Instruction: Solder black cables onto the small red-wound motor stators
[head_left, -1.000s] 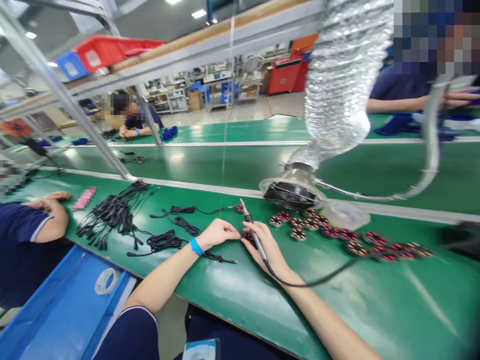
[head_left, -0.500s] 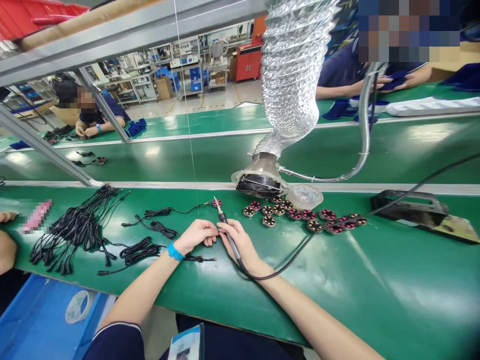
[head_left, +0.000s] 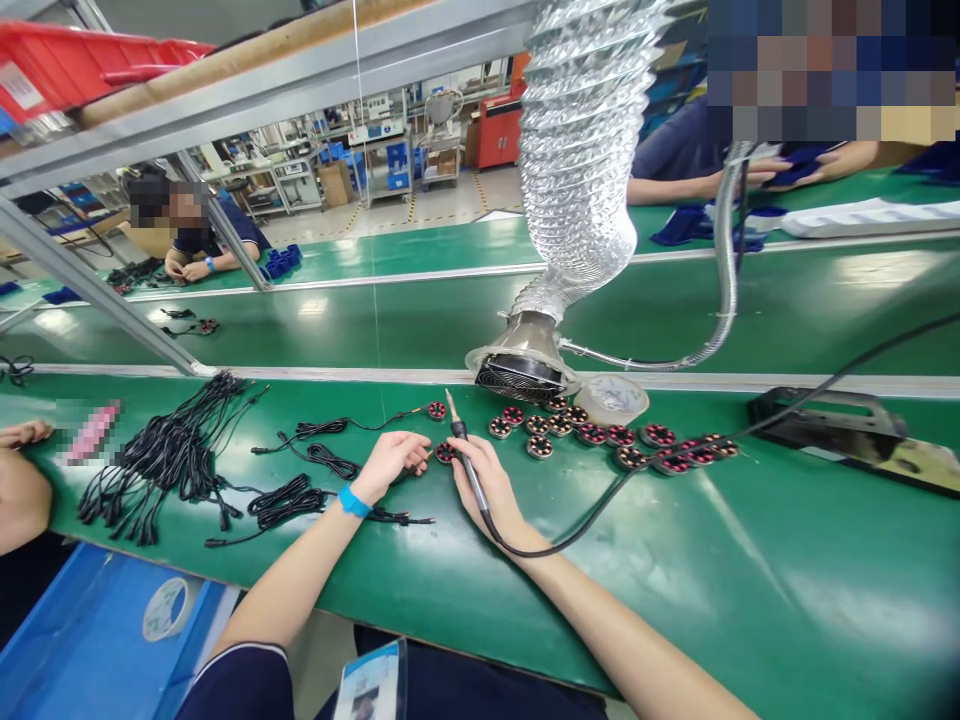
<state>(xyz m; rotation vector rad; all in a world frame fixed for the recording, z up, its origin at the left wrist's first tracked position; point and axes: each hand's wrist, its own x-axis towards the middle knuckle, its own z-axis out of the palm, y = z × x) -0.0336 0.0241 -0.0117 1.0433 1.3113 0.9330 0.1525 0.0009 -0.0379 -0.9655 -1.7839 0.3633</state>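
My right hand [head_left: 489,487] is closed round a soldering iron [head_left: 466,452], tip pointing up and away, its black cord [head_left: 600,505] trailing right. My left hand [head_left: 391,458], with a blue wrist strap [head_left: 352,501], pinches a thin wire end beside a small round coil part [head_left: 444,453] lying on the green bench [head_left: 675,580] between both hands. Another coil part [head_left: 436,410] with a black cable attached lies just behind.
A row of several round coil parts [head_left: 600,432] lies to the right under a silver fume duct [head_left: 577,170] with a fan hood [head_left: 521,375]. Black cable bundles [head_left: 169,450] lie left. An iron stand [head_left: 832,420] sits far right. Other people work nearby.
The view has swung left to right and steadied. My hands have parted slightly, and the coil part now shows between them. The iron stays in my right hand.
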